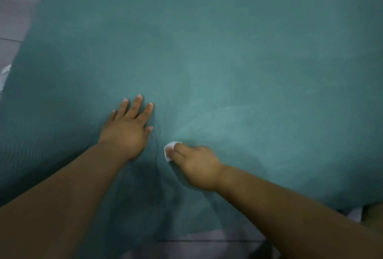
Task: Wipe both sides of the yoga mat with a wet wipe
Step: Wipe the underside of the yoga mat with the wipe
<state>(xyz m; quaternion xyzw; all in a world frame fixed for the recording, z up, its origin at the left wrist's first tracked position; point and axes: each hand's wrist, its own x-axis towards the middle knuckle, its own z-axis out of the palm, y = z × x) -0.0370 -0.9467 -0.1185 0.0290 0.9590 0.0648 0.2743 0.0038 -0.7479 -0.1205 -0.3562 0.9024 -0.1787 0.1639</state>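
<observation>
A teal yoga mat lies spread flat and fills most of the view. My left hand presses flat on it, fingers straight and spread, left of centre. Just to its right, my right hand rests on the mat with its fingers curled over a small white wet wipe; only the wipe's left edge shows past the fingertips. The right hand is blurred. Faint lighter streaks mark the mat to the right of the wipe.
Grey tiled floor shows past the mat's left edge and along the bottom. A small white object sits at the far left edge. Something pale lies at the lower right corner.
</observation>
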